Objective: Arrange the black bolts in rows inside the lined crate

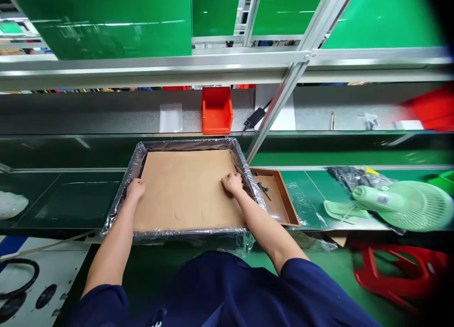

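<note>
Nearest, navy sleeves (298, 266) frame a tray (187, 145) draped in clear film (244, 243). Within the tray lies the sheet (187, 190), brown and flat, its near edge close against the near wall. The left hand (136, 190) bends over the sheet's left edge; the right hand (233, 182) is curled near its right edge. Fingertips are hidden on both, so whether either pinches the sheet cannot be told. The step appears to be handling the sheet at its two sides inside the tray; moving it further would call for both edges to be guided evenly, without snagging the film. Just right of the tray, a brown bin (290, 199) holds black parts (263, 187). Beyond, on the shelf (135, 111), stand a red bin (217, 121) and an adapter (254, 118).
</note>
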